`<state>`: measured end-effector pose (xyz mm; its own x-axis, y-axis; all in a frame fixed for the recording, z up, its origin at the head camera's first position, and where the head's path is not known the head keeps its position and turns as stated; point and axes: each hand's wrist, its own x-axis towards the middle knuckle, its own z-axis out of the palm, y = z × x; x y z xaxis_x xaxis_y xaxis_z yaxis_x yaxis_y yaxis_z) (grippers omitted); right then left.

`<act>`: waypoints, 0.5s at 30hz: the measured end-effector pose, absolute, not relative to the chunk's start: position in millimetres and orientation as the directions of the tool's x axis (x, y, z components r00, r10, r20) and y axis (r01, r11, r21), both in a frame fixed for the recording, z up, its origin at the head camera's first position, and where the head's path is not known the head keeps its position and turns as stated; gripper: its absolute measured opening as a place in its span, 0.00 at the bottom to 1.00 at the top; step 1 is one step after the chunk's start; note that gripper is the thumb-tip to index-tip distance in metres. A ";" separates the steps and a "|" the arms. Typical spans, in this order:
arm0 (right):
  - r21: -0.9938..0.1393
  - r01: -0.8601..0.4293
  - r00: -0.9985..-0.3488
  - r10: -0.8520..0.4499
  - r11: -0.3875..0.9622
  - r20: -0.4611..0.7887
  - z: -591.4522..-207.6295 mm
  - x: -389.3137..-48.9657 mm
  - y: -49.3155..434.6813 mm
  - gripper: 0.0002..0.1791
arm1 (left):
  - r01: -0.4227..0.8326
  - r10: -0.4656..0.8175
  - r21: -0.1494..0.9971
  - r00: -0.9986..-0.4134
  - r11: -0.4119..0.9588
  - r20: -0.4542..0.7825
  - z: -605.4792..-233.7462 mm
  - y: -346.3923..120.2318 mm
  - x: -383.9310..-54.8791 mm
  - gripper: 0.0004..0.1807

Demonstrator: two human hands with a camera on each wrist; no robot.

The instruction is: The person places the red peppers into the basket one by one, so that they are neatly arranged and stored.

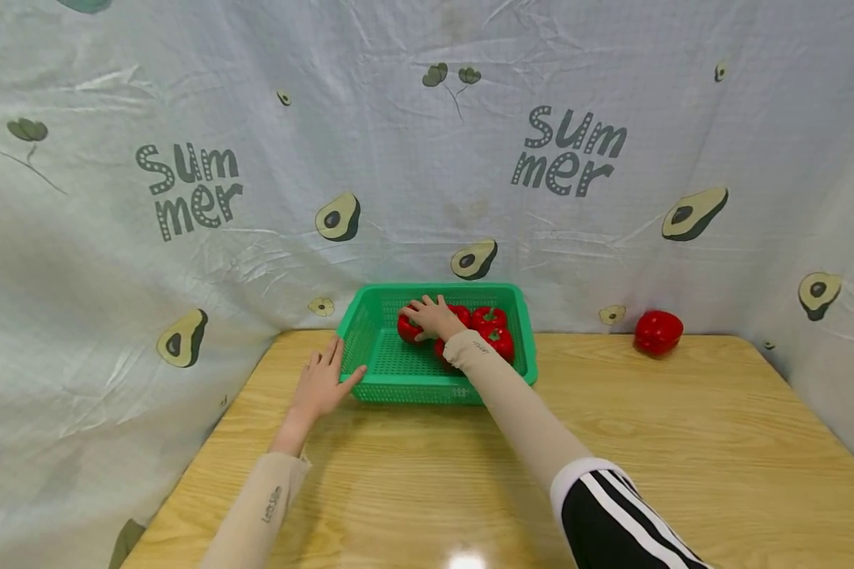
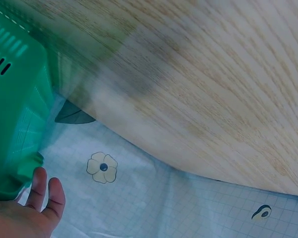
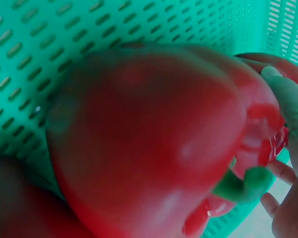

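Note:
A green plastic basket (image 1: 420,390) stands at the back of the table with several red bell peppers (image 1: 498,341) grouped mostly in its right half. My right hand (image 1: 436,320) is inside it, fingers spread over the leftmost bell pepper (image 1: 407,325). In the right wrist view a large bell pepper (image 3: 154,134) with a green stem fills the middle, and my right thumb (image 3: 288,101) touches a pepper behind it. My left hand (image 1: 322,383) rests at the basket's front left corner, its fingers extended along the rim. Only two fingertips (image 2: 54,198) of it show clearly beside the basket.
One more red bell pepper (image 1: 658,332) lies at the back right of the wooden table (image 1: 683,442). A pale sheet (image 1: 413,158) printed with avocados and lettering hangs behind the table and along its sides.

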<state>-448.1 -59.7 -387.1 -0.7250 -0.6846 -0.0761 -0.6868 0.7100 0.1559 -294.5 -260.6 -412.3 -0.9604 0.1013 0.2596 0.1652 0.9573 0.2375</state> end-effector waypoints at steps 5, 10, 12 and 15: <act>0.139 -0.666 -0.745 -0.658 0.733 -0.109 -391.8 -446.9 -61.6 0.36 | 0.162 0.097 0.246 -0.961 0.956 0.257 -415.2 -260.3 -295.5 0.41; 0.191 -0.643 -0.764 -0.638 0.741 -0.098 -393.5 -448.6 -61.4 0.35 | 0.156 0.093 0.242 -0.963 0.958 0.253 -415.3 -261.6 -295.5 0.41; 0.206 -0.629 -0.775 -0.624 0.750 -0.095 -393.0 -449.6 -61.0 0.35 | 0.153 0.092 0.240 -0.964 0.959 0.249 -414.0 -261.4 -295.5 0.41; 0.215 -0.612 -0.790 -0.604 0.761 -0.106 -392.7 -450.2 -60.7 0.35 | 0.153 0.095 0.237 -0.966 0.959 0.240 -413.2 -260.9 -295.2 0.41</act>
